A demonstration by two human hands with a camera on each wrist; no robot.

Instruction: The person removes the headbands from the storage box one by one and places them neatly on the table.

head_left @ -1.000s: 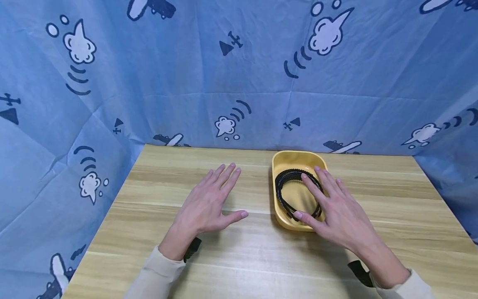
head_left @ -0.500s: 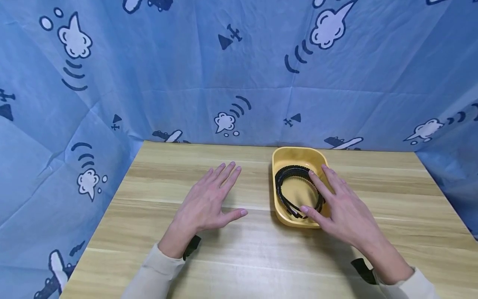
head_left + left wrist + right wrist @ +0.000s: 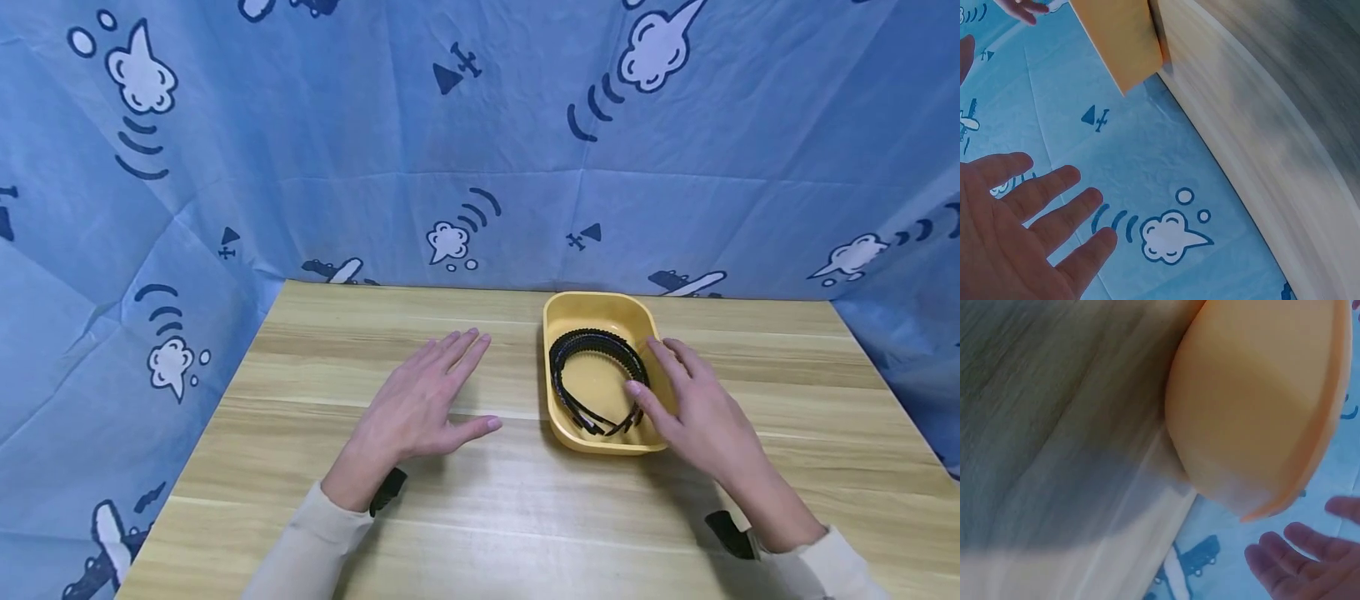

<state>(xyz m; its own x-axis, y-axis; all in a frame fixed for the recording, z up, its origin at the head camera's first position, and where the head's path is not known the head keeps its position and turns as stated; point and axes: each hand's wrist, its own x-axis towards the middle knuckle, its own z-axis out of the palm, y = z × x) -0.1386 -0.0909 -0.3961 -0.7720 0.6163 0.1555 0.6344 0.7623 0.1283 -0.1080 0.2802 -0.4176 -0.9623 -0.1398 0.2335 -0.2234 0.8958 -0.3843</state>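
Note:
A yellow rectangular bin [image 3: 603,447] with rounded corners stands right of the table's middle. Inside it lie several black toothed headbands [image 3: 592,337], nested in a ring with their narrow ends crossing at the near side. My right hand [image 3: 708,421] hovers over the bin's right rim, fingers loosely bent and thumb reaching over the headbands' right edge; nothing is in it. To the left of the bin, my left hand [image 3: 416,404] is held above the table, palm down, fingers straight and thumb spread. In the right wrist view the fingers [image 3: 1322,544] appear beside the bin's rim.
The wood-grain table [image 3: 480,517] ends at the back against a blue patterned cloth [image 3: 510,125], which also covers the left and right sides. The bin sits near that back edge. A dark band [image 3: 729,533] is on the right wrist.
My right hand has drawn back to the right, off the headbands, and its fingers have bent more. The left hand has hardly moved. The head view has tilted slightly.

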